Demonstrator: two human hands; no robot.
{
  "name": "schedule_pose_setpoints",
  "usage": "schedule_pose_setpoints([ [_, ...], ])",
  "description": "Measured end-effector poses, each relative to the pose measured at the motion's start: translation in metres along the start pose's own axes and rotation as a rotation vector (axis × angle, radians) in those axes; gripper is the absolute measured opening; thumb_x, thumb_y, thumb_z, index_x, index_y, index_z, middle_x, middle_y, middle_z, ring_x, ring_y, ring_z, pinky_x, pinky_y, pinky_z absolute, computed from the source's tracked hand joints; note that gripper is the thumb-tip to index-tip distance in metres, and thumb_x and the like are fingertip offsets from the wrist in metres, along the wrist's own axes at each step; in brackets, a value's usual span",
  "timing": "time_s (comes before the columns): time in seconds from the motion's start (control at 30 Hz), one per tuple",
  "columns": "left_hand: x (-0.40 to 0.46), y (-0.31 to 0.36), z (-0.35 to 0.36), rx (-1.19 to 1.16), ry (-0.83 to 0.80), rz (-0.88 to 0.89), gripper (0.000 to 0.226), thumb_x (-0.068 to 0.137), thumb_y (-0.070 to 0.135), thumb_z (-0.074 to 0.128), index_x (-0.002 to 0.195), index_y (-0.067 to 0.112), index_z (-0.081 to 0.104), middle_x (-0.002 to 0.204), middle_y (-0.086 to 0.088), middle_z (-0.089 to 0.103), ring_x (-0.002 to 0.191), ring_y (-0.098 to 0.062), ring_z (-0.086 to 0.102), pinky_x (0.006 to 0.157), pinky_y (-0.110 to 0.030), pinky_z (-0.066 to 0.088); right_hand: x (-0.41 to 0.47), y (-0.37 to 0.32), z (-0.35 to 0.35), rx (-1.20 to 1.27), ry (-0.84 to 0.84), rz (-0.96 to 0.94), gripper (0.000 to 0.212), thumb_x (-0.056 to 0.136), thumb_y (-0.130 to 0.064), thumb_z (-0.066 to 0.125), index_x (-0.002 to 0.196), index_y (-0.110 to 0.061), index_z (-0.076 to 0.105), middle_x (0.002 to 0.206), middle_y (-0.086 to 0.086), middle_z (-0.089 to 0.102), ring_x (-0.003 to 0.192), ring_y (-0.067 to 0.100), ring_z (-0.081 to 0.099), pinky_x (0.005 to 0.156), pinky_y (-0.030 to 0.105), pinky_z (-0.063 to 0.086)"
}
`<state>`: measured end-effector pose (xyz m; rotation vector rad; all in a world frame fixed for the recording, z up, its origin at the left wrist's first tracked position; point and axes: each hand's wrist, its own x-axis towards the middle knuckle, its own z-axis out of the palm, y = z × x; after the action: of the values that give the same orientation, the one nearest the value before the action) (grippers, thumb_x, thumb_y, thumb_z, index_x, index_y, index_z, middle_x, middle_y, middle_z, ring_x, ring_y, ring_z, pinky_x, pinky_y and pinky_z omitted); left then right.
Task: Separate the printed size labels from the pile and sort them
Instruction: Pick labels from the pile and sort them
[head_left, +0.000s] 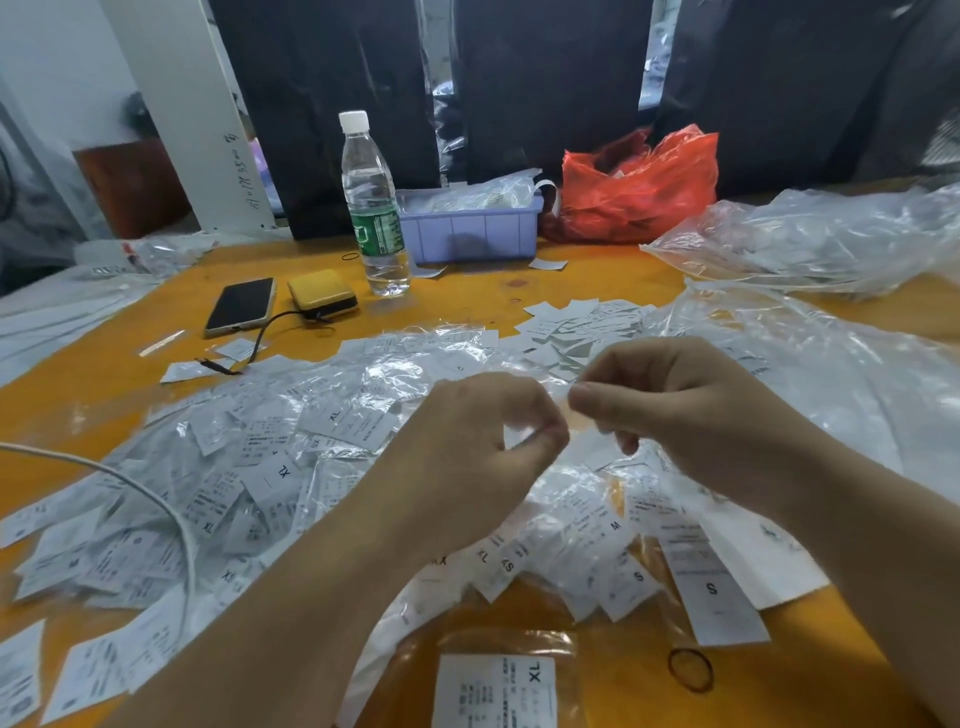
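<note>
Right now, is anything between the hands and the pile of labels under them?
Yes. Crinkled clear plastic lies over much of the pile, so many labels sit under film. Both hands hover above it, fingers pinching something small between them; what it is cannot be told.

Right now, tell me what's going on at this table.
A person is sorting printed size labels. Both hands, left hand and right hand, are raised over the pile of labels and pinch something small and clear between them; what exactly is unclear. An XL label in a clear bag and an S label lie apart at the near edge.
</note>
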<state>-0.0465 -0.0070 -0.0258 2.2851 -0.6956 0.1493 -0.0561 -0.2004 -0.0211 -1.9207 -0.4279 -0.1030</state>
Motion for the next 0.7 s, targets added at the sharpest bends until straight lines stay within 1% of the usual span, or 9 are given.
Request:
schedule_pose_setpoints([
  [0.07, 0.0, -0.002, 0.0, -0.027, 0.018, -0.033, 0.01, 0.091, 0.038, 0.062, 0.085, 0.034, 0.069, 0.088, 0.022, 0.067, 0.089, 0.008, 0.06, 0.073, -0.016, 0.044, 0.001, 0.002, -0.001, -0.045, -0.025, 0.023, 0.007, 0.084, -0.019, 0.069, 0.086, -0.013, 0.073, 0.067, -0.006, 0.066, 0.062, 0.005, 0.058, 0.058, 0.017, 0.047],
  [0.13, 0.001, -0.004, -0.001, -0.039, 0.03, -0.048, 0.012, 0.092, 0.037, 0.062, 0.084, 0.031, 0.069, 0.086, 0.019, 0.068, 0.088, 0.007, 0.06, 0.07, -0.013, 0.043, 0.001, 0.004, -0.001, -0.115, -0.032, 0.033, 0.006, 0.083, -0.02, 0.069, 0.086, -0.019, 0.074, 0.071, -0.007, 0.069, 0.066, 0.004, 0.061, 0.06, 0.018, 0.046],
  [0.2, 0.001, -0.004, 0.0, -0.044, 0.046, -0.062, 0.011, 0.091, 0.035, 0.064, 0.083, 0.03, 0.069, 0.084, 0.017, 0.069, 0.086, 0.006, 0.061, 0.07, -0.011, 0.045, 0.001, 0.004, -0.002, -0.156, -0.022, 0.033, 0.007, 0.084, -0.021, 0.068, 0.083, -0.023, 0.074, 0.069, -0.009, 0.068, 0.064, 0.002, 0.06, 0.059, 0.017, 0.045],
  [0.3, 0.0, -0.004, 0.001, -0.053, 0.053, -0.074, 0.011, 0.088, 0.039, 0.066, 0.083, 0.029, 0.069, 0.084, 0.017, 0.068, 0.085, 0.007, 0.06, 0.072, -0.01, 0.046, 0.001, 0.004, -0.001, -0.221, -0.019, 0.003, 0.01, 0.086, -0.02, 0.069, 0.079, -0.026, 0.073, 0.062, -0.016, 0.065, 0.058, -0.001, 0.058, 0.055, 0.01, 0.041],
  [0.43, 0.001, -0.003, 0.0, -0.082, 0.029, -0.083, 0.016, 0.093, 0.039, 0.061, 0.084, 0.03, 0.07, 0.083, 0.015, 0.07, 0.081, 0.002, 0.064, 0.073, -0.023, 0.054, 0.001, 0.005, 0.002, -0.233, -0.001, -0.03, 0.007, 0.084, -0.024, 0.07, 0.078, -0.027, 0.073, 0.063, -0.01, 0.065, 0.056, 0.001, 0.055, 0.055, 0.015, 0.044],
  [0.5, 0.002, -0.005, -0.001, -0.051, 0.049, -0.082, 0.016, 0.091, 0.038, 0.063, 0.08, 0.03, 0.07, 0.08, 0.015, 0.069, 0.079, 0.003, 0.063, 0.07, -0.018, 0.052, 0.001, 0.01, 0.0, -0.346, 0.033, 0.001, 0.006, 0.085, -0.025, 0.07, 0.085, -0.031, 0.071, 0.071, -0.013, 0.066, 0.063, 0.002, 0.059, 0.059, 0.017, 0.047],
  [0.57, 0.002, -0.006, -0.002, -0.031, 0.071, -0.089, 0.015, 0.088, 0.038, 0.067, 0.078, 0.029, 0.07, 0.08, 0.015, 0.068, 0.079, 0.003, 0.061, 0.068, -0.013, 0.049, -0.001, 0.015, -0.007, -0.541, 0.014, 0.09, 0.016, 0.086, -0.027, 0.069, 0.099, -0.036, 0.068, 0.087, -0.018, 0.064, 0.079, 0.001, 0.059, 0.068, 0.019, 0.048],
  [0.63, 0.003, -0.008, -0.003, -0.037, 0.082, -0.096, 0.012, 0.086, 0.037, 0.07, 0.078, 0.028, 0.07, 0.081, 0.014, 0.068, 0.08, 0.003, 0.061, 0.067, -0.011, 0.048, -0.003, 0.017, -0.01, -0.703, -0.086, 0.182, 0.031, 0.086, -0.036, 0.069, 0.116, -0.038, 0.062, 0.109, -0.024, 0.054, 0.093, -0.001, 0.053, 0.081, 0.025, 0.046],
  [0.7, 0.004, -0.009, -0.005, -0.043, 0.085, -0.098, 0.01, 0.085, 0.035, 0.072, 0.079, 0.027, 0.07, 0.081, 0.015, 0.068, 0.081, 0.005, 0.06, 0.069, -0.005, 0.045, -0.001, 0.016, -0.007, -0.82, -0.191, 0.211, 0.041, 0.088, -0.045, 0.065, 0.127, -0.038, 0.057, 0.122, -0.022, 0.047, 0.106, 0.002, 0.046, 0.091, 0.027, 0.041],
])
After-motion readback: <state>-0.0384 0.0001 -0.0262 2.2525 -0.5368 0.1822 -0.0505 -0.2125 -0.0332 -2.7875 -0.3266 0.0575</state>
